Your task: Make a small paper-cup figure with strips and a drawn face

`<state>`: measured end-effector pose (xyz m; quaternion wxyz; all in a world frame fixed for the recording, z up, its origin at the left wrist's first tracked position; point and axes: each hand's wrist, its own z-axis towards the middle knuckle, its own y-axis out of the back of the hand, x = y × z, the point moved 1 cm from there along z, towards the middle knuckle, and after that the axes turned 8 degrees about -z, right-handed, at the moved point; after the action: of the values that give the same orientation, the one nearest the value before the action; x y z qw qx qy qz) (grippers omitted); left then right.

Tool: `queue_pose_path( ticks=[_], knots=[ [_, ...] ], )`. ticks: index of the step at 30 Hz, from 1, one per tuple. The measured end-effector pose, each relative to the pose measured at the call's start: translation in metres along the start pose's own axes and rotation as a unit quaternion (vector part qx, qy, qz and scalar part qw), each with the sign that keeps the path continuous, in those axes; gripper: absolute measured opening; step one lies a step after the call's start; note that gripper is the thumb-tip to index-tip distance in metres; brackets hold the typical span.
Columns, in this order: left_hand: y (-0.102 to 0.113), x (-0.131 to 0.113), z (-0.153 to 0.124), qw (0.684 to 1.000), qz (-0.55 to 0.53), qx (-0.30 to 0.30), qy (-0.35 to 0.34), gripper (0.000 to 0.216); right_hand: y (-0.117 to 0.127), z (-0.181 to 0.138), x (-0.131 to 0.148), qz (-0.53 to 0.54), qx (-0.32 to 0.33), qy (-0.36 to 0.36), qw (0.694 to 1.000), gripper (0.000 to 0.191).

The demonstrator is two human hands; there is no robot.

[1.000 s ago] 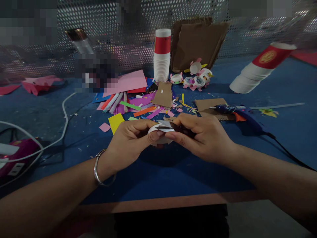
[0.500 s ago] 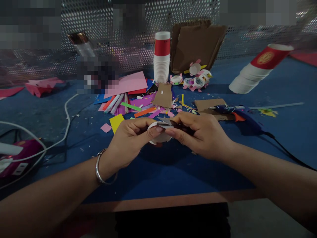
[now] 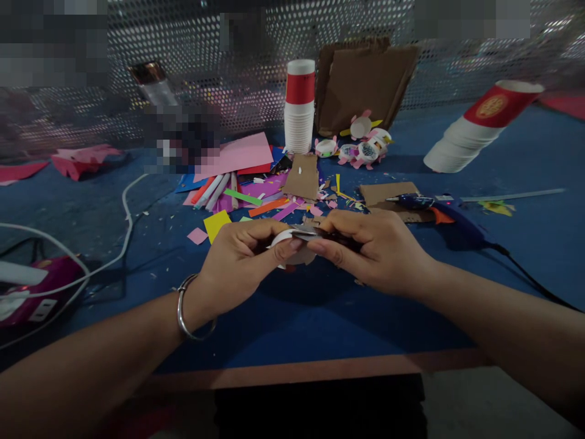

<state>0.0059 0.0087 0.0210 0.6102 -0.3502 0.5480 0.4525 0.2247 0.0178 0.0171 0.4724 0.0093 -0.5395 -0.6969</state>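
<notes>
My left hand, with a metal bangle on its wrist, is closed round a small white paper cup held just above the blue table. My right hand is closed on a pair of scissors whose grey blades lie across the cup's rim. The scissor handles are hidden inside my fingers. Both hands meet at the middle of the view, fingertips almost touching.
Coloured paper scraps and cardboard pieces lie behind my hands. A stack of red-and-white cups stands at the back; another stack lies tipped at right. A blue glue gun with cord rests right; a pink device with white cable left.
Both hands with the cup and scissors have barely moved; the cup has turned slightly in my left fingers.
</notes>
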Motion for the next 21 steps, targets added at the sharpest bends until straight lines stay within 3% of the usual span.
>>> queue_pose_path(
  ticks=[9,21],
  knots=[
    [0.005,0.012,0.002,0.995,-0.073,0.030,0.060,0.019,-0.002,0.001,-0.001,0.009,0.007,0.001,1.000,0.049],
    [0.010,0.012,0.003,0.995,-0.046,0.041,0.080,0.021,-0.005,0.000,-0.004,0.010,0.019,-0.032,0.999,0.052]
  ],
)
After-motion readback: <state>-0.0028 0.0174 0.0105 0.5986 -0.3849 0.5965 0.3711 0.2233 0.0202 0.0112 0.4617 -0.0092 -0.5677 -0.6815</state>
